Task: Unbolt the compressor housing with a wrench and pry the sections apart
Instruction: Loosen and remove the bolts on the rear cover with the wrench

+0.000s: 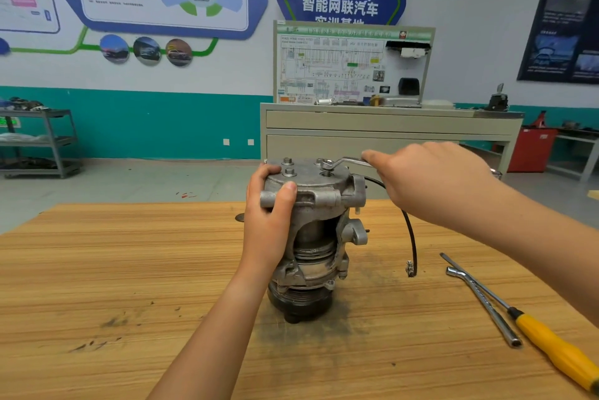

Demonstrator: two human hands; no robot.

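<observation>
Wrench (344,162) set on a top bolt (326,167) of the upright compressor (319,237)

The compressor stands pulley-down mid-worktop (129,270). The left hand (269,218) wraps its upper housing, hiding that flank. The right hand (431,182) curls over the wrench handle, covering most of it. The screwdriver (547,341) at right runs out of frame.

Yellow-handled screwdriver (547,344), striped wooden table (129,270)

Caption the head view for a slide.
Left hand steadies the upright compressor on the wooden table while the right hand holds a wrench on a top bolt.
</observation>
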